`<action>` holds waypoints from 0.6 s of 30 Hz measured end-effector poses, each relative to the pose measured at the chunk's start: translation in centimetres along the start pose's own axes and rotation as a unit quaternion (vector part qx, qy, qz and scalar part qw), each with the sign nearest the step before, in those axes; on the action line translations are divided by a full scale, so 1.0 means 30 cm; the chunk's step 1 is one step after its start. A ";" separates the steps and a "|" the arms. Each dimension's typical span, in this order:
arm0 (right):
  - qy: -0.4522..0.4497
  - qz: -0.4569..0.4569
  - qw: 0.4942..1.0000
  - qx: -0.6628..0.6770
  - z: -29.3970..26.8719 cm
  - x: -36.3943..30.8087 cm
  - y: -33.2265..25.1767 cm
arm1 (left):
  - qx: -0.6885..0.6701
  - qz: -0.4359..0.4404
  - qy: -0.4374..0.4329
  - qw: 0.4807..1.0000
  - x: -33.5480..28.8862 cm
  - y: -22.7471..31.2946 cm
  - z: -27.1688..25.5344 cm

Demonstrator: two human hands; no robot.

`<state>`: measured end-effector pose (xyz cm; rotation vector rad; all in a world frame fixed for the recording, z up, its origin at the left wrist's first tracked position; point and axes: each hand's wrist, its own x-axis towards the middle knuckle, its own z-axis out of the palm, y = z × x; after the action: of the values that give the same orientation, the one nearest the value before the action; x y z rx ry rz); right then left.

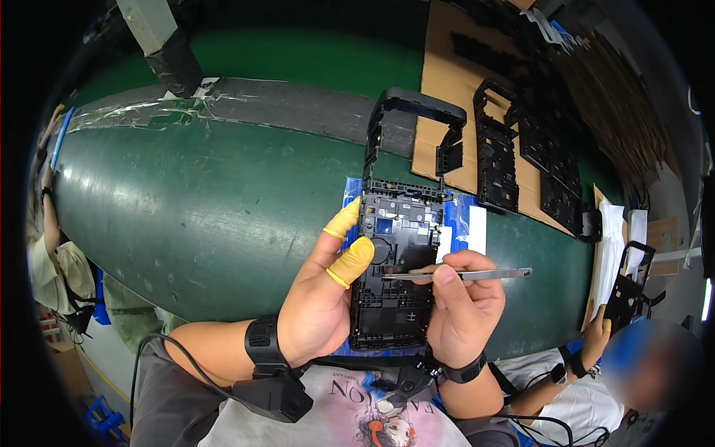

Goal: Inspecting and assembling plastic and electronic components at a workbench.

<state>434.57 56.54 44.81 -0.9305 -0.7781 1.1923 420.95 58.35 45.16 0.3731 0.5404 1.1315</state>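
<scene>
A long black plastic housing [393,304] with an open loop at its far end lies in front of me, its ribbed inner side up. My left hand [313,313], with yellow finger cots on the thumb and forefinger, grips its left edge. My right hand [468,316] is closed around steel tweezers [514,273], which point left. Their tips rest over the middle of the housing, just below a round disc shape. Whether the tips hold anything is too small to tell. Under the housing is a blue pad [459,211] with white strips on it.
Several black housings [497,167] lie on a cardboard sheet [439,71] at the far right. A co-worker's hand [596,339] holds another black frame at the right. Another person sits far left. A post [167,56] stands on the green table [201,201], beside a grey taped strip.
</scene>
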 end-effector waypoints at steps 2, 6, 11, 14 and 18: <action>0.002 0.001 1.000 -0.011 -0.002 -0.001 0.002 | -0.001 0.000 0.003 1.000 -0.003 0.000 0.000; 0.033 0.002 0.997 -0.063 0.023 -0.002 -0.002 | 0.006 0.005 0.000 1.000 -0.003 -0.001 -0.001; 0.037 -0.002 0.997 -0.070 0.029 -0.001 0.002 | 0.010 0.007 0.002 1.000 -0.001 -0.001 -0.004; 0.046 -0.010 0.996 -0.070 0.029 -0.001 0.002 | 0.005 -0.002 0.003 1.000 0.002 0.002 -0.006; 0.023 -0.031 0.999 0.006 0.000 0.001 0.007 | -0.019 -0.002 -0.006 1.000 0.005 0.002 -0.005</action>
<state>434.48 56.59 44.61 -0.9146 -0.7566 1.1169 420.87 58.52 45.06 0.3443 0.5085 1.1333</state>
